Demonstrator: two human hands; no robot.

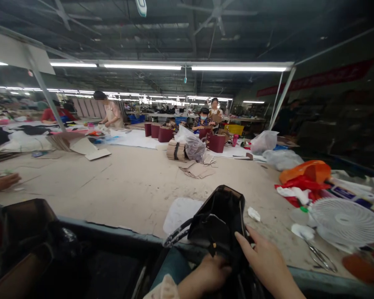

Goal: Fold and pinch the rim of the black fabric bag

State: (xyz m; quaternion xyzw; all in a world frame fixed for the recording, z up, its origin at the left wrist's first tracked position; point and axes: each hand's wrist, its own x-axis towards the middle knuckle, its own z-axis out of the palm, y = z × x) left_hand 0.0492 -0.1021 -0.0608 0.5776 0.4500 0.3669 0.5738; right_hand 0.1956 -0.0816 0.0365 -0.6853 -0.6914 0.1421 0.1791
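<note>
A black handbag (216, 220) with looped handles (177, 233) leans at the table's near edge, its mouth tilted toward me. My right hand (264, 255) grips its right side, thumb on the near face and the other fingers mostly hidden behind. Low on the bag, my left hand (208, 274) is curled against the dark material; its fingertips are blurred and partly hidden. Just above that hand shows a small gold-coloured piece (214, 246) on the bag. A white sheet (180, 214) lies on the table behind the handles.
Scissors (322, 257), a white fan-like grille (345, 220) and an orange bag (305, 171) lie to the right. Dark red boxy bags (166, 134) stand farther back. Another person's hand (3, 182) reaches in at left, beyond a black bin (112, 265). Co-workers stand across the table.
</note>
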